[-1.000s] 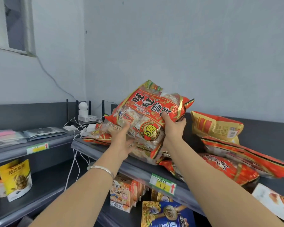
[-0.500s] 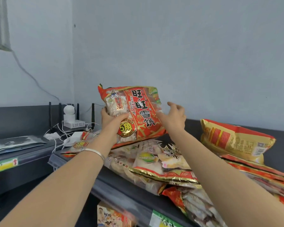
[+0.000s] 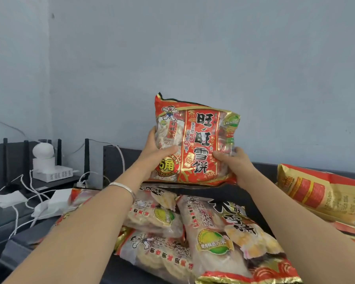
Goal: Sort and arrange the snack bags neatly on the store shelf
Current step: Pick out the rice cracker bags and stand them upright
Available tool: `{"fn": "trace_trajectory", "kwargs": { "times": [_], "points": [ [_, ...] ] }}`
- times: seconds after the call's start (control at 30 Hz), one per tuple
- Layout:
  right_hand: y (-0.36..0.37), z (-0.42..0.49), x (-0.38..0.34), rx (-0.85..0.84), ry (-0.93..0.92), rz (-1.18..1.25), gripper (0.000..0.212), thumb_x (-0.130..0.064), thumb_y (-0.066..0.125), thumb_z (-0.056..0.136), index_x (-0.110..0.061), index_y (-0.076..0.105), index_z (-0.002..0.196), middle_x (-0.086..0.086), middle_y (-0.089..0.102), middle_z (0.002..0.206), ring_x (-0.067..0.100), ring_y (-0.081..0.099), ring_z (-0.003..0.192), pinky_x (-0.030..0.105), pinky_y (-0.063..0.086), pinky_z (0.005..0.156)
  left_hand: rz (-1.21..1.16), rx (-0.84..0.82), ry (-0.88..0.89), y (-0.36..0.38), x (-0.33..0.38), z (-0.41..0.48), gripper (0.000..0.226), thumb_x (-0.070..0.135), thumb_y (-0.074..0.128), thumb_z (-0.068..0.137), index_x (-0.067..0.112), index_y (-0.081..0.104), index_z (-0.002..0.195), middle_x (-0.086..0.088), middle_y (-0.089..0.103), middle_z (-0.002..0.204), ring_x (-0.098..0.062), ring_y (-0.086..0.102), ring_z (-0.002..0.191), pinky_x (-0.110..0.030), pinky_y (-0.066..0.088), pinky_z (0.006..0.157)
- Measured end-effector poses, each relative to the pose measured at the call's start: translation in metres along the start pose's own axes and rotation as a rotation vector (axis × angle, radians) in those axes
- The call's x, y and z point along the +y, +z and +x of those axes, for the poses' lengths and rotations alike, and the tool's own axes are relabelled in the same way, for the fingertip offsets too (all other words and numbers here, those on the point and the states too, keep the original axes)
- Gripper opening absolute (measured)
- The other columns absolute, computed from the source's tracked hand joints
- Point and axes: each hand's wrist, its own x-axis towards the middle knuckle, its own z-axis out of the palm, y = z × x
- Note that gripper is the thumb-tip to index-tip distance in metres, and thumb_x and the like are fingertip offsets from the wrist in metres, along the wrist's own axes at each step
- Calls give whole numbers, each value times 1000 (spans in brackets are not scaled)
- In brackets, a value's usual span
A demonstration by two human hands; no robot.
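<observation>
Both hands are up on the red bag [image 3: 195, 140], and it stands upright, label facing us, in front of the pale wall [image 3: 193, 48] at the back of the shelf [image 3: 16, 244]. The left hand [image 3: 154, 158] grips the bag's lower left side, its fingers [image 3: 166, 150] closed on the pack with the thumb laid across the front and the rest tucked behind the edge. The right hand [image 3: 236, 167] holds the lower right corner the same way, thumb on the front, the others wrapped round the back. A silver bracelet [image 3: 122, 186] sits on the left wrist. The bag's bottom edge hangs just over the shelf behind the pile; whether it touches down, I cannot tell. Below the wrists lies that pile of bags [image 3: 193, 232], flat and overlapping, clear fronts showing rice crackers. Off to the right lies a yellow bag [image 3: 320, 199], apart from the one in hand. Far left, a white camera [image 3: 43, 151] stands on a white box [image 3: 52, 173], with black aerials beside it and white cables [image 3: 19, 187] trailing across the lower surface.
</observation>
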Motion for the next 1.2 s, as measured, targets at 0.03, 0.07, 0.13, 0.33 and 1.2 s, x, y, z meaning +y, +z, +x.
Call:
{"fn": "trace_trajectory", "kwargs": {
  "times": [0.03,0.07,0.13,0.33,1.2],
  "points": [
    [-2,4,3,56,-36,-4,49,-15,77,78,-18,43,113,9,67,108,28,70,92,51,56,83,47,-44,28,3,-4,7,83,13,74,79,28,23,143,3,53,127,-13,58,108,-28,51,79],
    [-4,6,6,103,-63,-27,49,-14,76,79,-20,42,113,8,66,111,28,69,94,53,55,86,120,-80,53,6,-10,13,77,13,74,79,29,27,138,5,53,126,-12,56,111,-28,49,84],
    [-7,10,13,169,-96,-115,52,-14,78,78,-21,42,115,7,65,116,27,68,97,54,54,88,277,-114,87,10,-27,25,66,15,75,78,35,34,125,8,56,123,-13,55,115,-36,45,96],
    [2,8,24,119,-21,-412,55,-41,73,81,-19,46,124,0,64,117,22,65,105,44,51,93,168,103,-96,4,-76,28,69,33,66,86,13,23,136,1,47,129,-20,47,123,-32,35,92],
    [-29,-46,23,-17,287,-1449,34,-37,48,98,-11,57,120,3,59,100,16,56,77,23,45,64,1201,-466,-151,39,-75,3,39,50,46,92,17,56,111,-2,60,104,-22,60,96,-36,51,83]
  ]
}}
